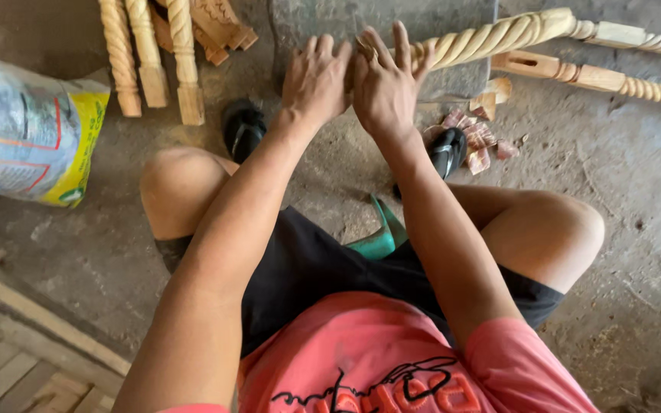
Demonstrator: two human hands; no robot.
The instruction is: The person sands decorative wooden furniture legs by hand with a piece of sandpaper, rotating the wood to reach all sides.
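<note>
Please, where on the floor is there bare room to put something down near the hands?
Bare concrete floor lies right of the right knee, below the spiral spindle. Another free patch lies between the printed sack and the left knee. Crowded: around both hands, with sandals, wood chips and stacked spindles.

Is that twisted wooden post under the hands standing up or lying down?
Lying down: the twisted post stretches sideways across the stone slab, both hands resting on its near end.

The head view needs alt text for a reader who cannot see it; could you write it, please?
A seated person presses the left hand and right hand onto the end of a twisted wooden spindle over a concrete floor. More carved spindles and a printed sack lie to the left.
</note>
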